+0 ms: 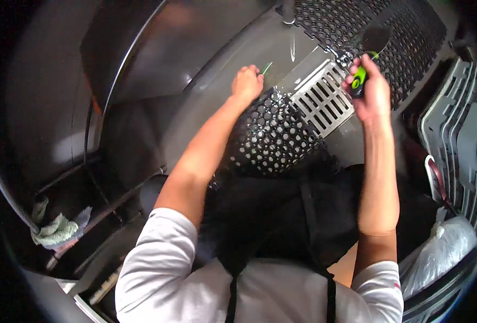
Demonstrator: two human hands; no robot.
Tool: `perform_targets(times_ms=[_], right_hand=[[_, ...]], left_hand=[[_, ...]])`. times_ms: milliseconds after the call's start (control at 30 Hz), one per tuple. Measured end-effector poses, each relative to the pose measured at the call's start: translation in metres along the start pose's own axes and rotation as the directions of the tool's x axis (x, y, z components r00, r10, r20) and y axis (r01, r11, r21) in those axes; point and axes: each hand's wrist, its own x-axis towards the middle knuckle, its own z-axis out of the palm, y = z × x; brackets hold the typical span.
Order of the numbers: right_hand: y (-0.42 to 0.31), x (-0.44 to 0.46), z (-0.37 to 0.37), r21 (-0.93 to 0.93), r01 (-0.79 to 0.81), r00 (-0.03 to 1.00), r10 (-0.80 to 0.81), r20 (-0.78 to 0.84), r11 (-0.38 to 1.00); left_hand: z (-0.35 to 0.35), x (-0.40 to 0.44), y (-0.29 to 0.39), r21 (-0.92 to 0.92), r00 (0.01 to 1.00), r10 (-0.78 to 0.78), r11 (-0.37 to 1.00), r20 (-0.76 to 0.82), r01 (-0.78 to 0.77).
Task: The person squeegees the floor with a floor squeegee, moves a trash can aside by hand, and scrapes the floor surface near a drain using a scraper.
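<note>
My left hand [247,83] is closed over the wet floor, left of the drain. A thin green-edged strip [267,68] sticks out from its fingers; its kind is unclear. My right hand [373,89] is wrapped round a green-and-black handle [359,81] above the right side of the metal drain grate [324,97]. Beyond that hand is a dark rounded shape [375,39], possibly the tool's head, hard to separate from the mat behind. A black rubber mat with holes [273,137] lies below my left hand, and another perforated mat [330,24] lies past the grate.
Grey ridged panels [456,113] stand stacked at the right. Below them sits a clear plastic bag [448,242]. On the left, a light green cloth [58,231] hangs by a rail. A dark shiny panel [157,48] rises at the upper left.
</note>
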Motion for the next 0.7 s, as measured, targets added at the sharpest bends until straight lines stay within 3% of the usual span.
perform_targets(times_ms=[67,167,433,700], right_hand=[[-0.019,-0.009,-0.001,-0.034,0.1,0.992,-0.102,-0.069,0.994],[-0.032,-0.038,-0.004,0.079,0.122,0.991,-0.117,-0.067,0.989],[-0.044,-0.065,-0.013,0.098,0.22,0.974,-0.213,-0.079,0.971],[-0.043,-0.068,-0.005,0.15,0.204,0.979,-0.198,-0.055,0.967]], left_hand=[[0.034,0.028,0.003,0.094,0.997,-0.081,0.992,-0.006,0.081],[0.066,0.046,0.002,0.195,0.992,-0.117,0.973,-0.055,0.125],[0.091,0.055,-0.023,0.336,0.996,0.068,0.938,0.052,-0.081],[0.064,0.043,0.0,0.14,0.998,-0.041,0.989,0.038,0.036]])
